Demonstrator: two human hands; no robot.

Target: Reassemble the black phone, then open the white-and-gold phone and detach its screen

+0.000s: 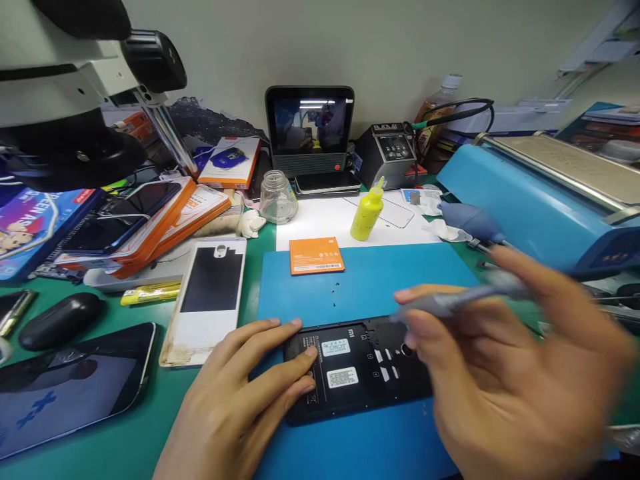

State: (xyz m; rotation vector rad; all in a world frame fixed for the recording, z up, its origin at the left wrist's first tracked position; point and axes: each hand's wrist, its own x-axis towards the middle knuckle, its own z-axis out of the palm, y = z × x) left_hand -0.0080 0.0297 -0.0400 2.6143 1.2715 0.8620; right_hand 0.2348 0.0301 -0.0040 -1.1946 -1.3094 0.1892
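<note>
A black phone [350, 400] with its back cover off lies on the blue mat [400, 267], its labelled inner side facing up. My left hand [245, 393] holds the phone down at its left end, fingertips along the top edge and thumb on the face. Over the phone's right part, my right hand [510, 360] grips a grey screwdriver [445, 301], blurred by motion; its tip is too smeared to make out. Several tiny black bits [335, 293], perhaps screws, lie on the mat behind the phone. Farther back is an orange phone battery [317, 256].
A white back cover [205, 293] and a dark phone [75, 393] lie left. Behind the mat stand a yellow bottle [367, 213], a glass jar [279, 198] and a screen [310, 123]. A microscope [65, 100] overhangs the left; a blue machine [540, 200] stands right.
</note>
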